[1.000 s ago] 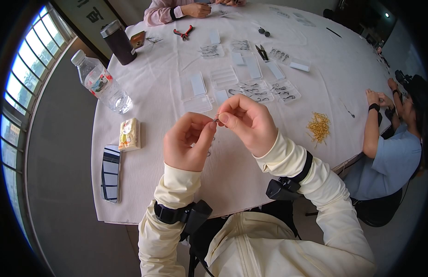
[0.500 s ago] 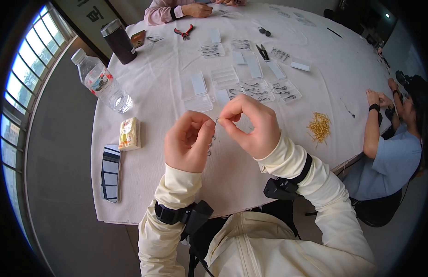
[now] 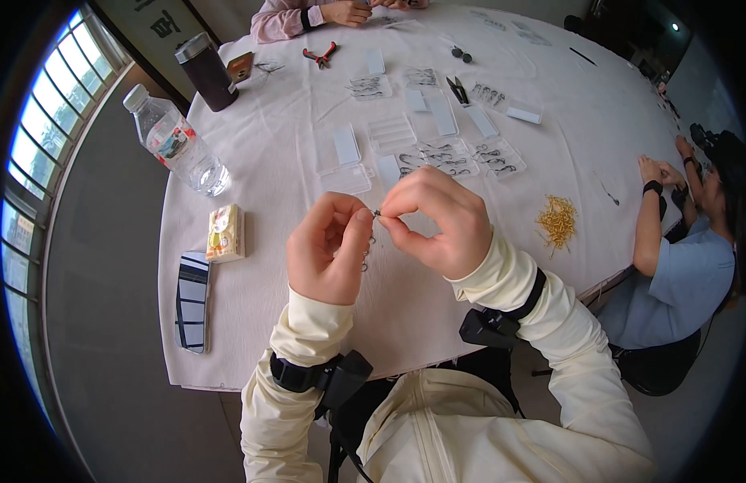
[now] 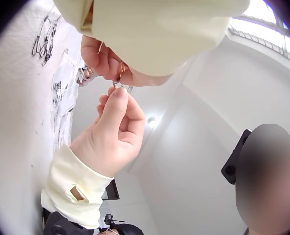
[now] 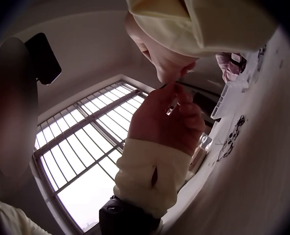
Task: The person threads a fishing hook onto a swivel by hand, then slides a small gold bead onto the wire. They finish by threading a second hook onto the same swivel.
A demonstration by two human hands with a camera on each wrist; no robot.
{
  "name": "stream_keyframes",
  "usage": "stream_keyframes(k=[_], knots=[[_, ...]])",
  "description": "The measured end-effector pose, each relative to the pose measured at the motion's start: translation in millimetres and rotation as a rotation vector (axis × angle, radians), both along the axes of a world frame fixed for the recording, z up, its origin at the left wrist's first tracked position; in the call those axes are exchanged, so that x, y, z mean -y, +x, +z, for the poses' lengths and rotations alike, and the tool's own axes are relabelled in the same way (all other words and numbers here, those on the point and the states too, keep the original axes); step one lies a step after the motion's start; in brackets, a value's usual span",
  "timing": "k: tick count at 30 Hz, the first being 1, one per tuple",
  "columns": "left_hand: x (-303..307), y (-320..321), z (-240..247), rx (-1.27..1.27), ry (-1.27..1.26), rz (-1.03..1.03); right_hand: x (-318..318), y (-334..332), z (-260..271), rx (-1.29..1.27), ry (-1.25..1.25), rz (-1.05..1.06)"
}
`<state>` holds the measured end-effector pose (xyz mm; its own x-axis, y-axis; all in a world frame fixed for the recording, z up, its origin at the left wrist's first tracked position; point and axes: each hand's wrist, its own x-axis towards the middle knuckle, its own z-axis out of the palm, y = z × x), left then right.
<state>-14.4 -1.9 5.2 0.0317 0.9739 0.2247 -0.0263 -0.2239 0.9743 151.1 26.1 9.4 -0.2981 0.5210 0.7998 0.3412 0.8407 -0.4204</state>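
Both hands meet fingertip to fingertip above the table in the head view. My left hand [image 3: 323, 248] pinches a small dark metal piece [image 3: 376, 213] between thumb and forefinger, its other fingers curled in. From the other side, the thumb and forefinger of my right hand [image 3: 437, 221] pinch the same piece. A small gold metal piece [image 4: 122, 71] shows against the left fingers in the left wrist view. Fingertips cover most of what is held, so I cannot tell its exact kind. Dark wire pieces with loops [image 5: 229, 143] lie on the cloth below the hands.
Clear plastic boxes [image 3: 499, 157] of dark metal pieces lie beyond the hands. A pile of gold pieces [image 3: 556, 222] is at right. Leftward are a phone [image 3: 193, 304], a tissue pack [image 3: 226, 233], a water bottle [image 3: 176, 145] and a tumbler [image 3: 206, 74]. Red-handled pliers [image 3: 320, 56] lie farther back.
The right fingertips shifted slightly on the small piece; the right hand's thumb and forefinger now form a wider loop than a second ago. The left hand has barely moved.
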Motion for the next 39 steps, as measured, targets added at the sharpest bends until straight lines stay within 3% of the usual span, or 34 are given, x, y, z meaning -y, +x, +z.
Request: stream_keyframes(k=[15, 27, 33, 39], knots=[[1.9, 0.1, 2.9, 0.050, -0.038, -0.009, -1.8, 0.6, -0.9, 0.028, 0.058, 0.016], [1.0, 3.2, -1.0, -0.185, 0.197, 0.056, -1.4, 2.6, 1.6, 0.031, 0.086, -0.020], [1.4, 3.3, 2.0, -0.295, 0.314, 0.059, 0.1, 4.2, 0.5, -0.028, -0.012, -0.042], [3.5, 4.3, 5.7, -0.296, 0.305, 0.071, 2.2, 8.3, 2.3, -0.075, -0.317, 0.026]])
